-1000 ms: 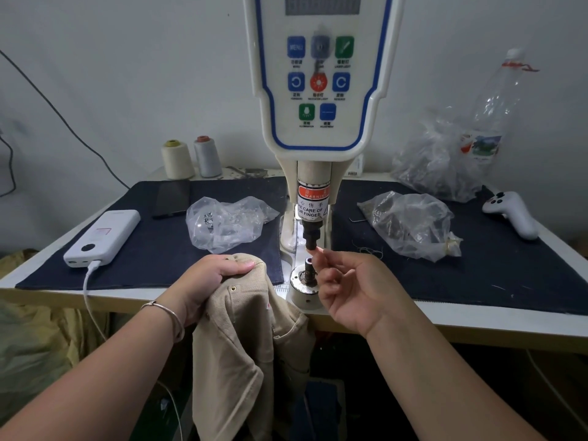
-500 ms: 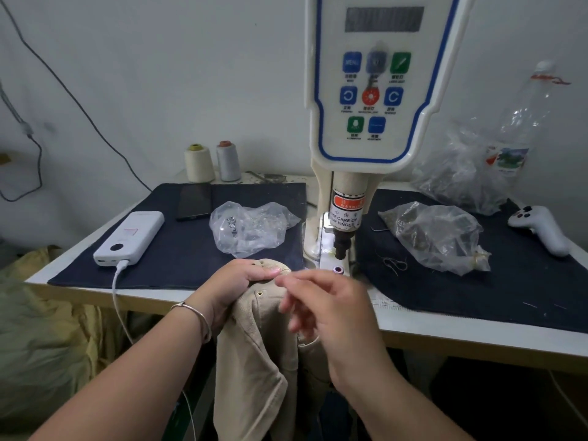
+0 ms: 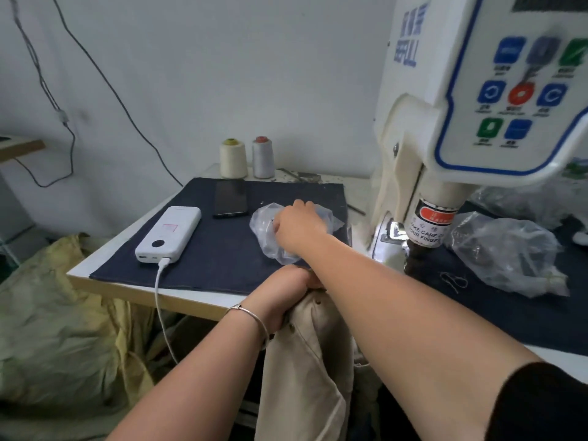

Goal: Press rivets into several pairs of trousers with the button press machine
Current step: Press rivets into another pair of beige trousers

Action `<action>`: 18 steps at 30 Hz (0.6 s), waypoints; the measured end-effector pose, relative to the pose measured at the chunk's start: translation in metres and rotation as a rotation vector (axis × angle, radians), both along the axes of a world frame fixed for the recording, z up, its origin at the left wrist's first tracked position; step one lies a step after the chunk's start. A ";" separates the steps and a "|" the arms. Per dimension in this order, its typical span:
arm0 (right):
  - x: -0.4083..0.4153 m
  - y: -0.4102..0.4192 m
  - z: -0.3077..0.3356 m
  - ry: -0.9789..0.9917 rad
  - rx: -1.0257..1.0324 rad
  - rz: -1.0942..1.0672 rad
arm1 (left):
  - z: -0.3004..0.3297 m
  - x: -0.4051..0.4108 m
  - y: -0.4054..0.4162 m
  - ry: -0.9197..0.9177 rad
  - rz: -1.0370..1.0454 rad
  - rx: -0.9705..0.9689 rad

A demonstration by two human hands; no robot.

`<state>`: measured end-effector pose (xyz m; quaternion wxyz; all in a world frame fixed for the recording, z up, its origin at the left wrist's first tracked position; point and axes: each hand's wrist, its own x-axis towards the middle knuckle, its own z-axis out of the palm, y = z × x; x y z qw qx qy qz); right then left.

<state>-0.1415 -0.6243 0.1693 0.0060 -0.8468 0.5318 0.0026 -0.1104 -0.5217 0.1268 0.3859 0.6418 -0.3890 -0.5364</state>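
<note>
We have moved our right hand [image 3: 297, 229] from the press die into the crumpled clear plastic bag [image 3: 270, 230], its fingers hidden, grip untellable, to fetch a rivet; our left hand [image 3: 280, 297] stays clenched on the beige trousers [image 3: 305, 361].

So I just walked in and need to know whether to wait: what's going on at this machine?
A person is between presses. The right hand has reached across to the clear plastic bag lying on the dark mat left of the button press machine, fingers at or in the bag, probably for a rivet. The left hand grips beige trousers at the table edge. Nothing sits under the press head right now.
</note>
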 end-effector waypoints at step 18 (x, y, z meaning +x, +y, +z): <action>0.018 -0.024 -0.017 -0.143 0.028 -0.035 | 0.008 -0.004 -0.003 0.163 0.025 0.052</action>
